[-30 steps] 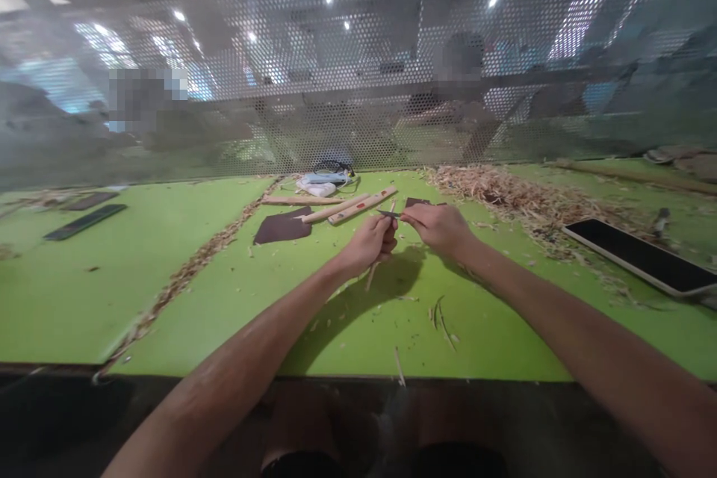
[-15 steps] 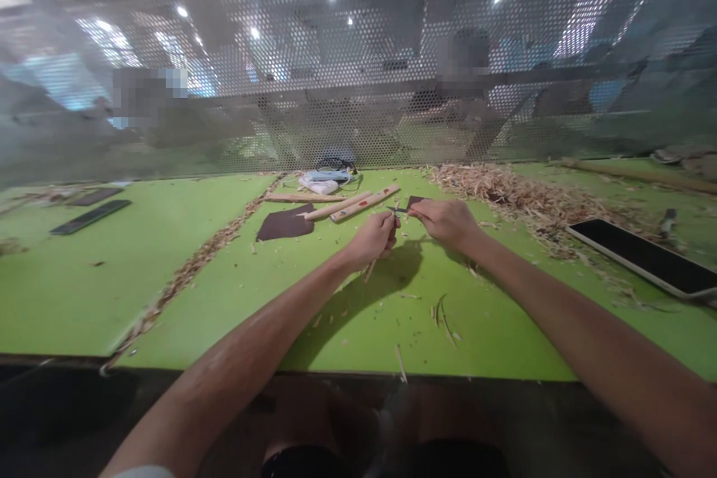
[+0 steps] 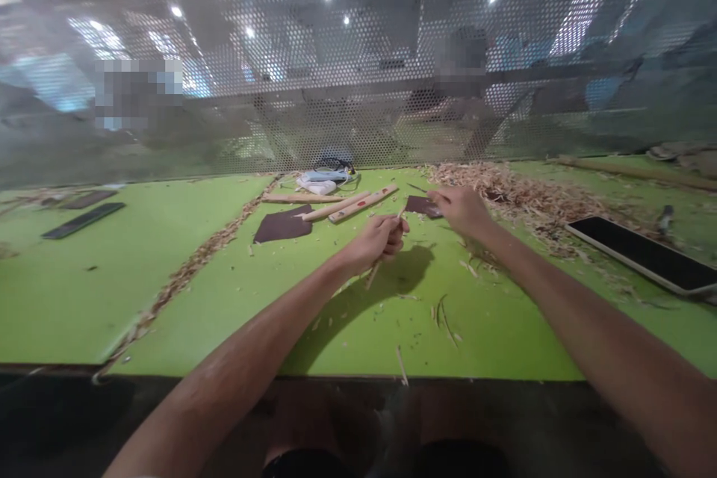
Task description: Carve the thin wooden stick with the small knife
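Observation:
My left hand (image 3: pixel 382 239) is closed around a thin wooden stick (image 3: pixel 372 276), whose lower end slants out beneath the fingers and whose tip pokes up above them. To its right, my right hand (image 3: pixel 464 209) grips a small knife with a narrow dark blade (image 3: pixel 417 187) pointing left; the fingers hide its handle. Blade and stick are apart. A small dark brown sheet (image 3: pixel 421 205), like sandpaper, lies on the table just under the right hand. Left of my hands are a larger brown sheet (image 3: pixel 281 225) and pale wooden sticks (image 3: pixel 363 205), one with red marks.
Wood shavings (image 3: pixel 504 190) are heaped at the back right of the green table (image 3: pixel 190 328). A phone-like device (image 3: pixel 644 254) lies at the right, and a dark flat bar (image 3: pixel 84 220) at the left. A perforated screen (image 3: pixel 336 112) stands behind, with people beyond it.
My right hand has moved right with the knife, and the blade has come away from the stick. The small brown sheet shows more fully. My left hand has barely shifted.

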A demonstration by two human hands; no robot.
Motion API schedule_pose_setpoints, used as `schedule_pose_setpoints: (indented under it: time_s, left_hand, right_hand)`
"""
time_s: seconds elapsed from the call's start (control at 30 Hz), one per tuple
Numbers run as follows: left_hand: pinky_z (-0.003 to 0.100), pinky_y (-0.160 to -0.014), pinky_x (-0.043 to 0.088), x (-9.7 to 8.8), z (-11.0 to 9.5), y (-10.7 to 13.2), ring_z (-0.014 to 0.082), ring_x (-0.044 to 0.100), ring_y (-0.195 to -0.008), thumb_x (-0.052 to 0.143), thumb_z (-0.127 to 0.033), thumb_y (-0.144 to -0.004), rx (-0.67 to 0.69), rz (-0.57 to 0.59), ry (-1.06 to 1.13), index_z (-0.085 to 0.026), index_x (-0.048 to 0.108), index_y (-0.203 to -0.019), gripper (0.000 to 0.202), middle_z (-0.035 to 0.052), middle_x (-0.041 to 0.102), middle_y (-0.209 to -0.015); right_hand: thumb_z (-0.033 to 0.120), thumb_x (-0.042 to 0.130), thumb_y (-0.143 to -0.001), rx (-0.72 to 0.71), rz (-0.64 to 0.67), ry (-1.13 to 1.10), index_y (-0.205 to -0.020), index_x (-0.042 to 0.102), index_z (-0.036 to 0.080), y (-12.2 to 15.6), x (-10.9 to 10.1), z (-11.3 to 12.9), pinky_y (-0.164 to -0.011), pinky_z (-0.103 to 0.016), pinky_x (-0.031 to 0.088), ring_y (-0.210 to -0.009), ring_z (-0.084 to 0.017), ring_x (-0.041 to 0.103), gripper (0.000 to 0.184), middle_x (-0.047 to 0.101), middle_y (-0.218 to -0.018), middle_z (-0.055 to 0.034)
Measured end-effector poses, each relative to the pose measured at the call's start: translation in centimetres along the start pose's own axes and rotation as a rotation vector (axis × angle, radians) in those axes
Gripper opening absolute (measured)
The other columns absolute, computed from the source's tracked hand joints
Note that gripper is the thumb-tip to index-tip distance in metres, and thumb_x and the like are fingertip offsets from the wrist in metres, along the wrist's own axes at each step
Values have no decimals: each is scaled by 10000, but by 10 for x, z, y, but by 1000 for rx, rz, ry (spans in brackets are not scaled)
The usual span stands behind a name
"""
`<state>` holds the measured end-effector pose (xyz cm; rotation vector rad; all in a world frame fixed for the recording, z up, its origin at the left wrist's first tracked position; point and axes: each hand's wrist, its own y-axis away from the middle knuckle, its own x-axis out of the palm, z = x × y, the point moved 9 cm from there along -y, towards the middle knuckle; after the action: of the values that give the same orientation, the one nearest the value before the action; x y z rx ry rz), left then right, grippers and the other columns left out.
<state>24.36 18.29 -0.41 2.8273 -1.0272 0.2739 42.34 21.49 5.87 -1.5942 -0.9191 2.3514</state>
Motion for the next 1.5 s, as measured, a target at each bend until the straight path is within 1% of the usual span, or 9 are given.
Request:
schedule_pose_setpoints:
  time_s: [0.1, 0.2, 0.33, 0.63, 1.03, 1.2, 1.33, 1.4, 1.5]
  left_hand:
    - [152, -426, 158, -1, -2, -2, 64, 200, -453, 393, -246, -1105, 27, -16, 49, -168, 575, -924, 269, -98, 250, -624]
    - [147, -428, 181, 0, -4, -2, 70, 221, -457, 382, -275, -1120, 56, -11, 73, -168, 579, -952, 280, -90, 289, -612]
    - [140, -420, 182, 1, -6, 0, 68, 197, -456, 358, -269, -1125, 61, -15, 91, -168, 572, -953, 292, -99, 269, -613]
    - [139, -420, 159, 1, -10, 4, 64, 192, -448, 338, -247, -1125, 43, -84, 86, -181, 542, -896, 313, -102, 225, -622]
    - [157, -427, 128, -1, -5, -1, 54, 182, -449, 370, -278, -1139, 32, -95, 71, -187, 512, -843, 341, -104, 230, -621]
    - [162, -433, 105, -4, -2, -4, 50, 182, -441, 359, -232, -1130, -11, -99, 61, -181, 503, -825, 341, -104, 232, -612]
    - [168, -446, 94, -6, 2, -5, 46, 162, -437, 340, -220, -1134, -52, -130, 69, -184, 491, -811, 358, -109, 208, -602]
    - [173, -450, 94, -6, 4, -4, 43, 164, -438, 358, -240, -1134, -58, -140, 76, -186, 490, -807, 357, -110, 210, -602]
    - [170, -437, 127, 4, 4, -2, 51, 203, -445, 383, -288, -1134, -30, -33, 49, -184, 517, -834, 345, -104, 251, -600]
  right_hand:
    - [378, 481, -1109, -114, 26, -91, -1015, 826, 152, 3, 6, 39, -613, -288, 429, -627, -164, 618, 423, 792, -820, -84]
    - [377, 473, -1110, -176, 67, -59, -1038, 823, 151, 9, 13, 60, -634, -286, 435, -684, -176, 662, 423, 815, -902, -98]
    - [361, 444, -1113, -214, 75, 15, -1067, 821, 160, 15, 16, 66, -649, -297, 434, -787, -207, 709, 430, 828, -1012, -110]
    - [458, 336, -1144, -231, 61, 55, -1063, 828, 267, 18, 18, 72, -625, -349, 441, -763, -241, 707, 534, 827, -980, -101]
    - [489, 248, -1159, -216, 115, 251, -1140, 823, 238, 14, 23, 65, -604, -344, 341, -769, -236, 665, 627, 820, -999, -120]
    - [422, 336, -1167, -205, 137, 297, -1162, 818, 149, 14, 26, 62, -591, -301, 267, -745, -170, 610, 554, 818, -1055, -112]
    - [414, 381, -1164, -191, 145, 286, -1136, 829, 143, 13, 29, 61, -594, -290, 259, -750, -162, 606, 524, 821, -1068, -113]
    - [393, 385, -1160, -166, 151, 267, -1142, 833, 153, 11, 29, 52, -593, -292, 273, -723, -160, 600, 509, 823, -1064, -109]
    - [334, 348, -1152, -23, 162, 247, -1177, 835, 173, 5, 21, 17, -575, -302, 299, -608, -155, 544, 513, 820, -956, -91]
